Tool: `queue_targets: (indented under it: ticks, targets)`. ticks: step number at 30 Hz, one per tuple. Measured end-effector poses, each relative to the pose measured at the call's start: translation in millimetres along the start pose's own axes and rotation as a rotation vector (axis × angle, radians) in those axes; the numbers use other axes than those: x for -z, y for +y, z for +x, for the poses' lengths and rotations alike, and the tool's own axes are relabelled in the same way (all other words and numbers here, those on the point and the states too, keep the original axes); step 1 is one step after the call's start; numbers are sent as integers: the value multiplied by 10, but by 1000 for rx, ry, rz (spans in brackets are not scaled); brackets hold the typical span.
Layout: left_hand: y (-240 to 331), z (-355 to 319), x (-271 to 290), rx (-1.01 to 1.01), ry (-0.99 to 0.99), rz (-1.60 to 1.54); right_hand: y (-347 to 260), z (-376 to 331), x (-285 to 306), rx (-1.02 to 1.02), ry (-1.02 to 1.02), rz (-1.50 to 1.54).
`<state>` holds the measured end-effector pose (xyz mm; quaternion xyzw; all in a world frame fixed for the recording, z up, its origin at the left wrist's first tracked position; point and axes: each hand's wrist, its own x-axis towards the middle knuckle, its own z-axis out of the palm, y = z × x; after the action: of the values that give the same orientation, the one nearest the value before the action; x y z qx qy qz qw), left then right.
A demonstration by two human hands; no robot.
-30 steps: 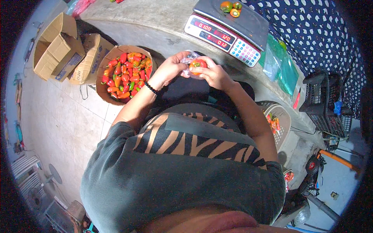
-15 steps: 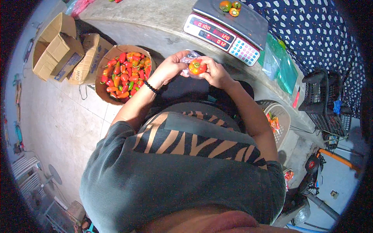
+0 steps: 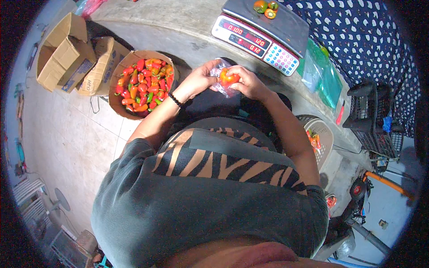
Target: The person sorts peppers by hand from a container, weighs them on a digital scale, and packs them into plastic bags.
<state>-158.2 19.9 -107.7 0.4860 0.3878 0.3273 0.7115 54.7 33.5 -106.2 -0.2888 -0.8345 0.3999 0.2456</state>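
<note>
My right hand [image 3: 250, 83] has its fingers closed round a shiny red-orange pepper [image 3: 229, 78] in front of my body. My left hand [image 3: 199, 82], with a black bead bracelet on the wrist, pinches a thin clear plastic bag [image 3: 220, 68] right beside it. Part of the bag lies against the pepper, but I cannot tell how far the pepper is inside. Left of my hands, a cardboard box [image 3: 117, 99] holds many red, orange and green peppers [image 3: 143, 87]. Beyond them, a digital scale [image 3: 254, 40] carries several orange-green peppers [image 3: 270, 13].
The scale stands on a concrete ledge [image 3: 178, 27]. Two brown cardboard boxes [image 3: 67, 58] stand at the far left. Green and clear plastic bags [image 3: 328, 87] lie right of the scale. A light plastic basket [image 3: 326, 143] with bagged peppers sits by my right arm, near black crates [image 3: 375, 120].
The pepper has turned in my right hand, so its green stem no longer faces up. More of the clear bag spreads below and around it. My left hand has barely moved.
</note>
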Motion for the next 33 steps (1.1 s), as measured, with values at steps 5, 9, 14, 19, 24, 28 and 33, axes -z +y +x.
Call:
queue_targets:
  ticks: [5,9,14,19,24,28,33]
  targets:
    - [7,-6,-11,-1,-3,27,11,5,15,-124,-60,115]
    - [-39,-1,4,9,5,-24,26,-22,-33,-226,-3,370]
    - [-97,16,49,-11,-27,-67,94,-54,-97,-168,23,282]
    - [-112,0,83,-50,-88,-127,112,-78,-159,-49,47,70]
    - [-125,1,70,-112,-96,-131,81,-71,-159,25,69,27]
    - [-89,-21,47,-96,-64,-95,14,-92,-172,-199,68,190]
    - [-150,-24,67,-142,-56,-39,-39,-84,-204,-56,117,-44]
